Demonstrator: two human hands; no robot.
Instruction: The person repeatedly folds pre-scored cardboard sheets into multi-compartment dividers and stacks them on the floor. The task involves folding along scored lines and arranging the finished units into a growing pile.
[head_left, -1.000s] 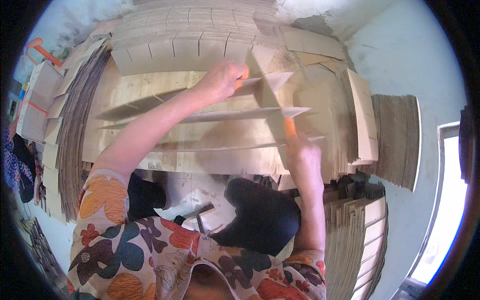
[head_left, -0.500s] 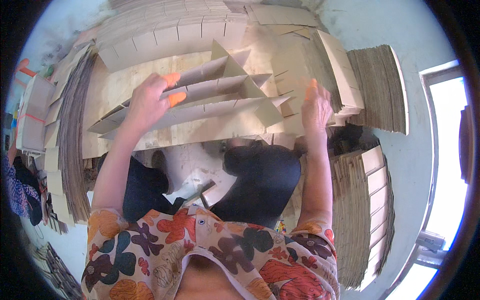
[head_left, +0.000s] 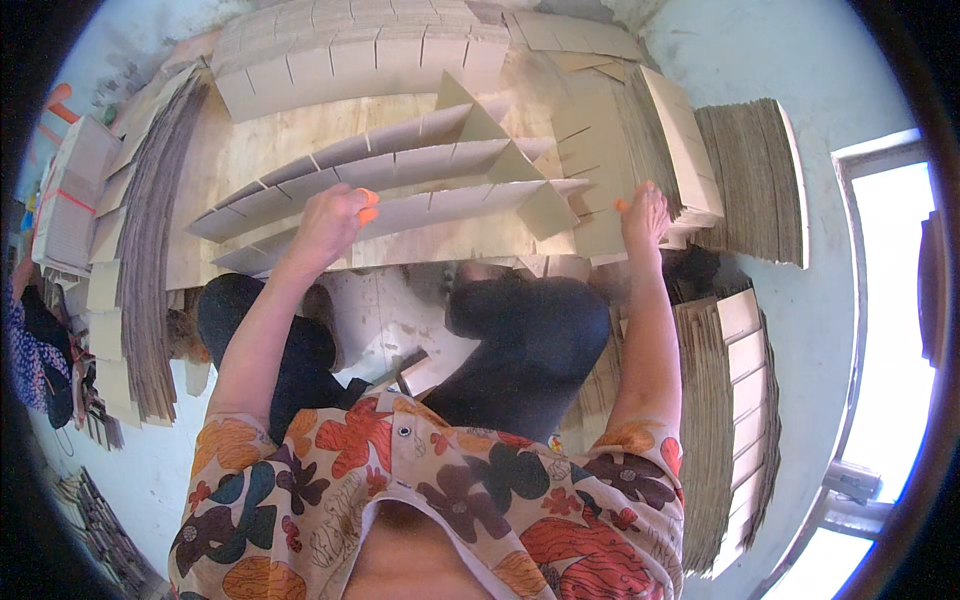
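Observation:
Three long slotted cardboard strips stand on edge, side by side, on a wooden board. A shorter cardboard crosspiece runs slantwise across their right ends. My left hand, with orange finger covers, is closed at the nearest long strip, pinching its upper edge midway along. My right hand also has an orange cover and is closed low over the slotted cardboard sheets lying at the right. What its fingers hold is hidden.
A row of slotted cardboard lines the board's far side. Tall cardboard stacks stand at the left, right and lower right. A strapped bundle sits far left. My knees are under the board's near edge.
My left hand has moved right and nearer along the strips, its covered fingers now closer together. My right hand has lowered slightly toward the sheets. The crosspiece and strips have shifted a little.

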